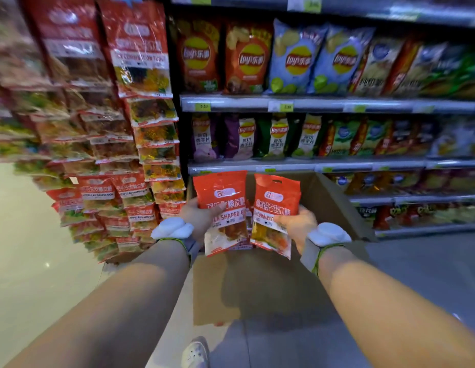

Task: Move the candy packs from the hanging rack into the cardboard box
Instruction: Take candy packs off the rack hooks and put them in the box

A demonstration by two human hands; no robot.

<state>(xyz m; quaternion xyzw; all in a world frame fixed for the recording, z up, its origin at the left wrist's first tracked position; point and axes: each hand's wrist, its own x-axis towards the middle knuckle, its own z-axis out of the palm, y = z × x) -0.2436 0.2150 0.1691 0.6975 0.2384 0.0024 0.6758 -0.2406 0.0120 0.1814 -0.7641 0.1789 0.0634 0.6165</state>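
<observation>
Head view. The left hand (197, 217) grips a red-topped plastic candy pack with a clear lower window (222, 211), fingers curled round its left edge. The right hand (297, 225) grips a second red-topped candy pack showing yellow and orange sweets (274, 216) by its right edge. Both packs are upright, side by side above the open brown cardboard box (329, 197). The hanging rack of candy packs (119, 144) stands at left; shelves of crisp bags (324, 104) lie behind.

The left pack (222, 208) reads "SHAPED G" — the right pack (275, 212) "COMBINAT". A rack pack (139, 49) shows "COMBINATION". The chip bags (248, 58) carry the Lay's logo with "乐事" — smaller bags (277, 138) read "原切香芋片".
</observation>
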